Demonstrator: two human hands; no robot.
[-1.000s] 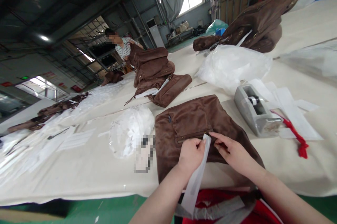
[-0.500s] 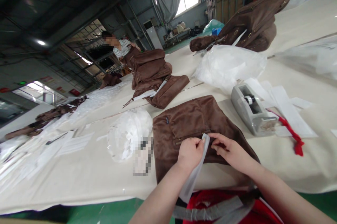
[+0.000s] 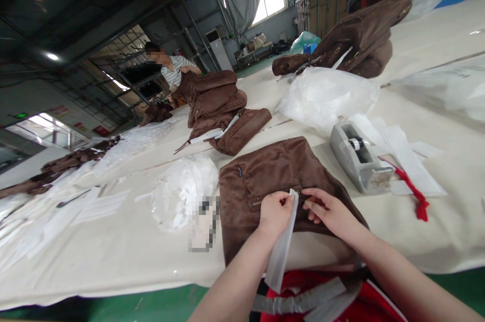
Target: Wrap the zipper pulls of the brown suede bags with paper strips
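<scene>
On the cream table (image 3: 113, 256), near edge: brown bag (image 3: 271, 170) spread flat, with a deep curve cut into the near side.
Bag's feel: light and soft by the look, liable to slump if lifted by one corner; best taken by both side edges, well spread.
Bag's skin: suede-like, dull sheen, shallow wrinkles; probably grippy rather than slippery, perhaps easy to mark.
Left hand (image 3: 276, 212): pinching now, thumb against forefinger, on the top of the white strip (image 3: 282, 256), close to the right end of the zip (image 3: 256, 203).
Right hand (image 3: 328, 211): just beside, half curled, forefinger stretched to that same end; any hold there too small to tell.
White strip: long, narrow, slightly see-through, trailing toward the table's edge; feather-light, likely quick to crease or tear.
Zip: straight, metallic glint, set into the bag's face.
Tape dispenser (image 3: 358, 163): right of the bag, grey, wedge-shaped, hard-looking.
Red ribbon (image 3: 417, 196): limp, knotted, farther right.
</scene>
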